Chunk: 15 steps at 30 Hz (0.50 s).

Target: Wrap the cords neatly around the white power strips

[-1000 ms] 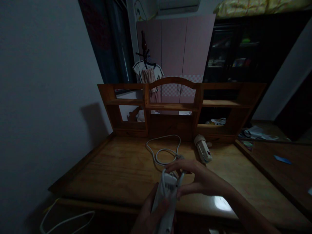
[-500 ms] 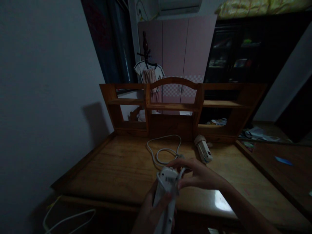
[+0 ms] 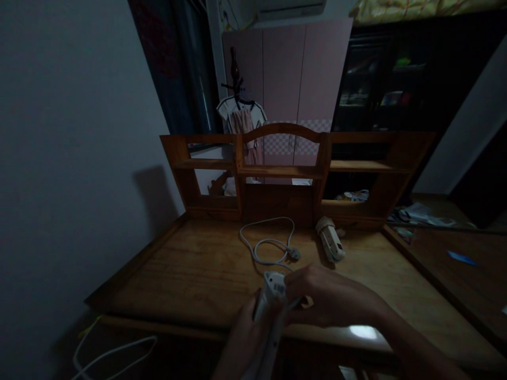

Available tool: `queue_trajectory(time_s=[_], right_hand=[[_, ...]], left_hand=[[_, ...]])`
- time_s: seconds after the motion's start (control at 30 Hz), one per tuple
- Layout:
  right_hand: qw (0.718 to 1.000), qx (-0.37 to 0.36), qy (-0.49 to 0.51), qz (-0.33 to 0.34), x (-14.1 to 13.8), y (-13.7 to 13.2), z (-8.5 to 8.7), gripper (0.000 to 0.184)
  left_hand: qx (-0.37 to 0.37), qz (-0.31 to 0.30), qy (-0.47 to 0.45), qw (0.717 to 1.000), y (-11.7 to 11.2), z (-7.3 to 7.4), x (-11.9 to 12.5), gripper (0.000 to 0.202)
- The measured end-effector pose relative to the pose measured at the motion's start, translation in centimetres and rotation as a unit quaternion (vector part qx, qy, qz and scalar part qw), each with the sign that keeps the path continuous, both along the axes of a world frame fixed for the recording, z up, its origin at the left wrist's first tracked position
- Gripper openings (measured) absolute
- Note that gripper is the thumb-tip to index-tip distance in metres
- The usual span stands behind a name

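Note:
My left hand (image 3: 242,338) is wrapped around a white power strip (image 3: 273,282), held tilted above the front edge of the desk with its labelled end pointing away from me. My right hand (image 3: 325,295) is closed at the strip's right side, pinching its white cord (image 3: 295,303). Part of the cord runs along the strip's body. The rest of it lies in loose loops on the desk, with the plug (image 3: 293,254) just beyond my right hand. The fingers of both hands partly cover the strip.
A second power strip (image 3: 331,244), bundled with its cord, lies at the desk's back right. A wooden shelf unit (image 3: 281,172) stands along the back of the wooden desk (image 3: 190,264). Another white cable (image 3: 119,352) hangs at lower left. A wall (image 3: 79,132) borders the left.
My right hand has come nearer and pressed in against the strip's right side, drawing the cord with it. The plug on the desk is now uncovered. The strip has turned slightly.

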State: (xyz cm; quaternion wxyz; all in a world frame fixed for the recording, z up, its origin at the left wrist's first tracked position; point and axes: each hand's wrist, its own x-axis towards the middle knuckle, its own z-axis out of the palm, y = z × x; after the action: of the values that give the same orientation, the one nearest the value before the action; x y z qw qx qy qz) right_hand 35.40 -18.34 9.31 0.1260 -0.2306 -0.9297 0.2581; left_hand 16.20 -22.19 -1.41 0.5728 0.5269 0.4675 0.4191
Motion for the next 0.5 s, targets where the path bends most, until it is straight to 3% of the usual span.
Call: queue_trajectory(time_s=[0.13,0.23,0.33,0.5], right_hand=[[0.996,-0.033,-0.043,0.071,0.1,1.7,0.8,0.017],[0.982,-0.135,-0.066,0.115,0.2,4.1,0.4,0.026],[0.951,-0.273,-0.042,0.138,-0.3,6.2,-0.7,0.033],[0.893,-0.422,0.059,0.144,-2.3,7.8,-3.8,0.041]], left_hand=[[-0.024,-0.066,0.023,0.997,-1.1,1.4,0.6,0.046],[-0.041,-0.129,0.058,0.989,-2.2,3.0,0.8,0.049],[-0.057,-0.179,0.073,0.98,-3.1,4.0,0.5,0.053],[-0.052,-0.156,0.043,0.985,-3.3,3.5,0.1,0.067]])
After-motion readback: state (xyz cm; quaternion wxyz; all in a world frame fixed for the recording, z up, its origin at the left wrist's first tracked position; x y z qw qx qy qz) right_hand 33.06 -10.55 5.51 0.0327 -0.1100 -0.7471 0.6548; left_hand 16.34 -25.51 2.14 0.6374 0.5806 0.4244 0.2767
